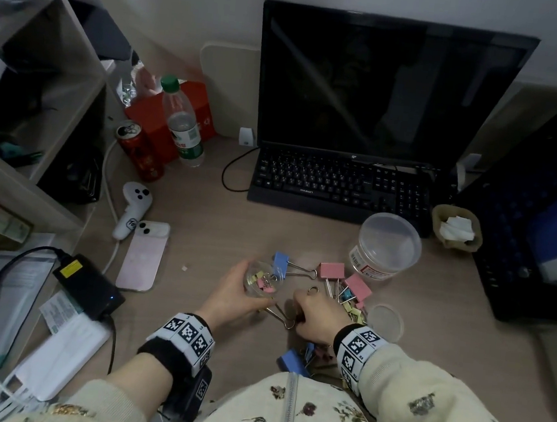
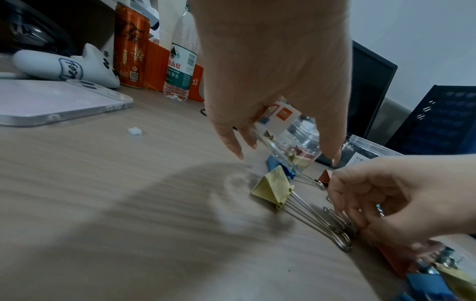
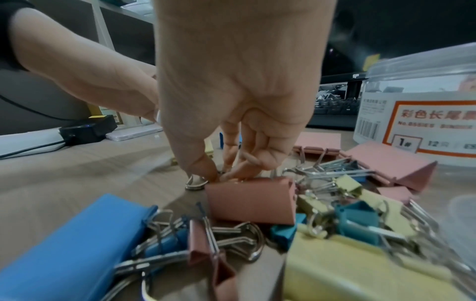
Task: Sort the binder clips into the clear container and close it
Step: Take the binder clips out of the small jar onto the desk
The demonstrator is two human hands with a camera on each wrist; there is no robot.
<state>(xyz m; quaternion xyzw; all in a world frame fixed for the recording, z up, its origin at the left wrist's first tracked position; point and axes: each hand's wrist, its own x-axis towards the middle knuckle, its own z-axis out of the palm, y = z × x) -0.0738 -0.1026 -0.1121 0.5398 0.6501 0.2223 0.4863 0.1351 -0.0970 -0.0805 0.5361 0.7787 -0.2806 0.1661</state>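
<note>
The left hand point(image 1: 233, 295) is curled round a small clear container point(image 1: 261, 279), lifted and tipped above the tabletop point(image 1: 207, 224), with a few small yellow and pink clips already inside. Just beside it, the right hand point(image 1: 316, 316) has thumb and fingertips bunched narrow, pinching down among wire handles at the near edge of the binder clip pile point(image 1: 347, 292). Which clip it has hold of I cannot tell; the right wrist view shows the fingertips point(image 3: 213, 173) meeting at a wire loop just beside a pink clip point(image 3: 251, 200).

To do this pick well, I would judge it best to take one small clip by its wire handle rather than its body, lift straight up so the tangled handles beside the container shake free, and bring the container's mouth towards the hand instead of carrying the clip far. Only small clips look likely to fit; the large blue, pink and yellow ones probably belong in the bigger clear tub point(image 1: 386, 246) beyond the pile.

The left wrist view alone shows a large yellow clip point(image 2: 274, 189) lying under the small container, its long handles reaching to the right hand's fingers. The right wrist view alone reveals how knotted the pile is. Only the head view shows a loose lid point(image 1: 385, 322) on the far side of the pile from the container.
</note>
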